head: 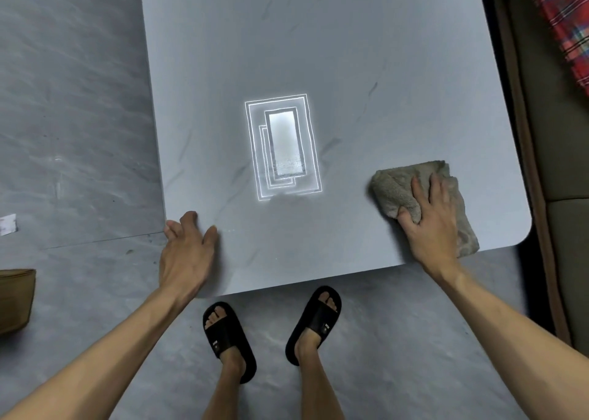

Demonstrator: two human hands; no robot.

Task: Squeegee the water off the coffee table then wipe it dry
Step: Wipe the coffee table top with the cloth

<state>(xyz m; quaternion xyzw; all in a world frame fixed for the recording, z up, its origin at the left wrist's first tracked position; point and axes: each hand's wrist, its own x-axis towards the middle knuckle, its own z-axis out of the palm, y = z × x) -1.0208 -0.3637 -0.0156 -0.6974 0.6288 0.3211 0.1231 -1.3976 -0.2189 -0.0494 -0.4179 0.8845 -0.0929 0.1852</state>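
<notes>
The desk (318, 53), a grey marbled top, lies under both our hands, and we stand at its near edge. Our right hand (430, 228) presses flat on a folded grey towel (392, 190), fingers straight and slightly spread, thumb against a bunched fold. The towel sits on the desk at the corner on our right-hand side. Our left hand (186, 254) rests on the opposite near corner, fingers loosely bent at the edge, thumb out on the top, holding nothing. Between the hands and a little beyond them, a bright rectangular light reflection (283, 145) shines on the surface. Below the hands, our 2 black slides (228, 337) stand on the grey floor (63, 101).
</notes>
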